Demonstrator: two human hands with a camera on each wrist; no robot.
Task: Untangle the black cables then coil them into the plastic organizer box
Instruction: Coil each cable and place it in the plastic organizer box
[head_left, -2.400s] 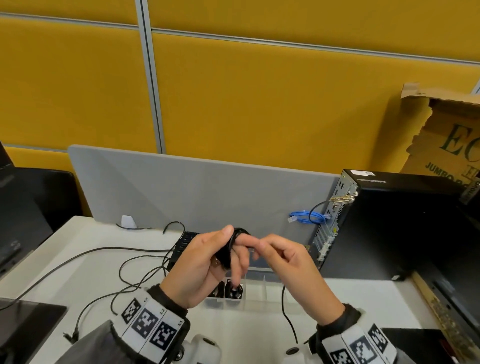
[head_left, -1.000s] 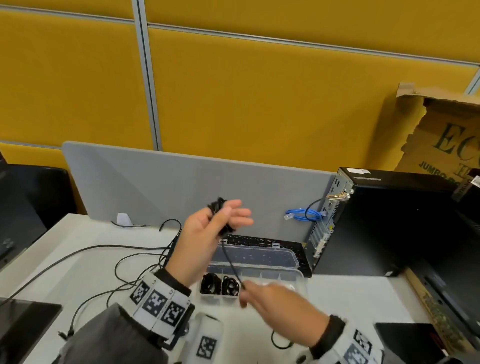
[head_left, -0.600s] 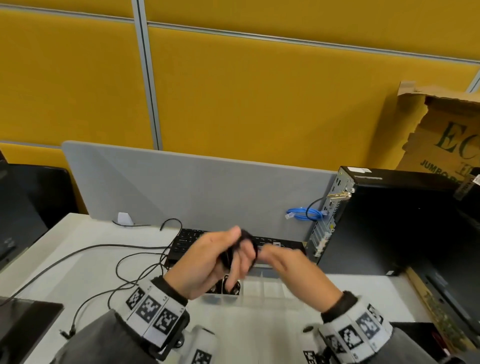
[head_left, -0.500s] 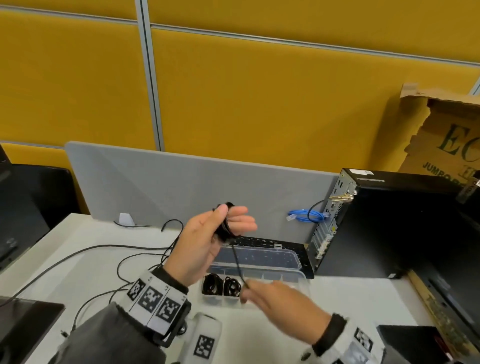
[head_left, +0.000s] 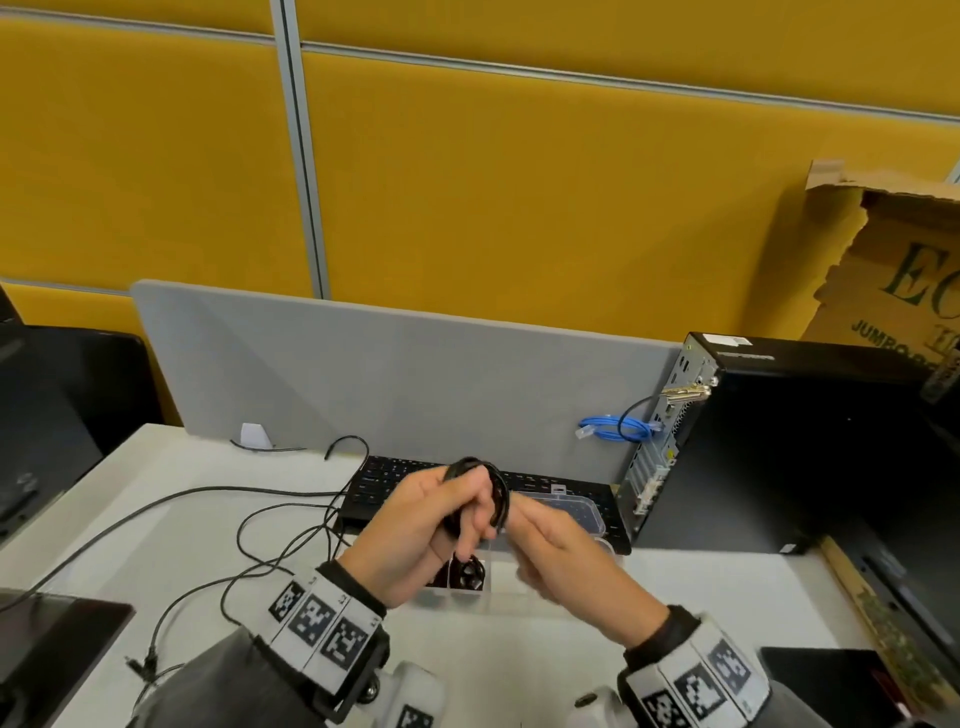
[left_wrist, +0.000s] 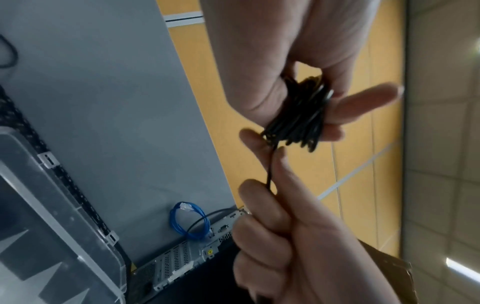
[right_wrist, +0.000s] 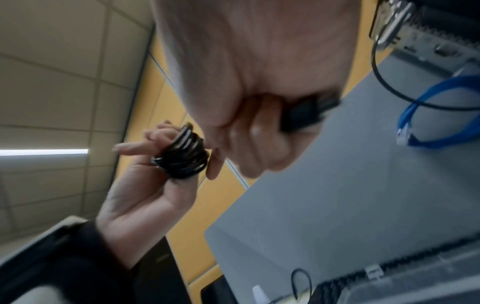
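Observation:
A black cable is wound in a tight coil round the fingers of my left hand, which grips it above the organizer box. The left wrist view shows the coil with one strand running down into my right hand, which pinches it. My right hand touches the coil from the right. In the right wrist view its curled fingers hold a black plug beside the coil. The clear plastic organizer box sits under both hands, with two coiled black cables in its left compartments.
The box's open lid leans back onto a black keyboard. Loose black cables trail over the white desk at left. A black computer tower with a blue cable stands at right, and a grey divider stands behind.
Half a second ago my right hand was low, drawing the strand down from the coil. It has come up to the coil, and my left hand has dropped slightly.

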